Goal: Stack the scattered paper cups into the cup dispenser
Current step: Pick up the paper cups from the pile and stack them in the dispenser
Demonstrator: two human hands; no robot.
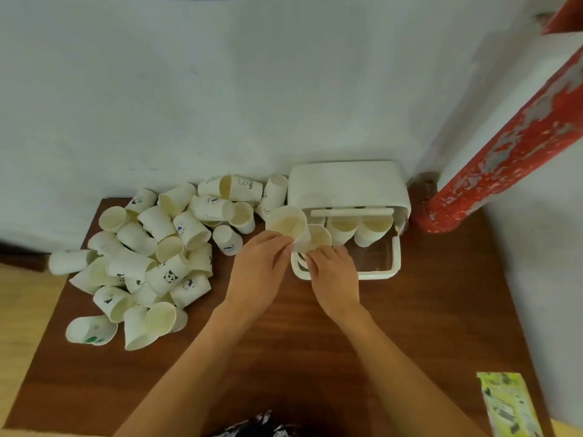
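Observation:
A heap of white paper cups [148,257] lies scattered on the left half of the brown wooden table [426,326]. The white cup dispenser [347,184] stands at the back by the wall, its clear front door [378,257] folded down flat. Inside it, cups [372,227] sit in rows. My left hand [258,269] holds an upright cup [287,222] by its lower wall. My right hand [334,272] grips another cup [318,236] at the dispenser's left slot, right beside the first cup.
A red, peeling pipe [504,152] slants up at the right beside the dispenser. A green-and-white packet [508,405] lies at the table's near right corner. A pale wall runs behind the table. Dark patterned fabric [252,427] shows at the bottom edge.

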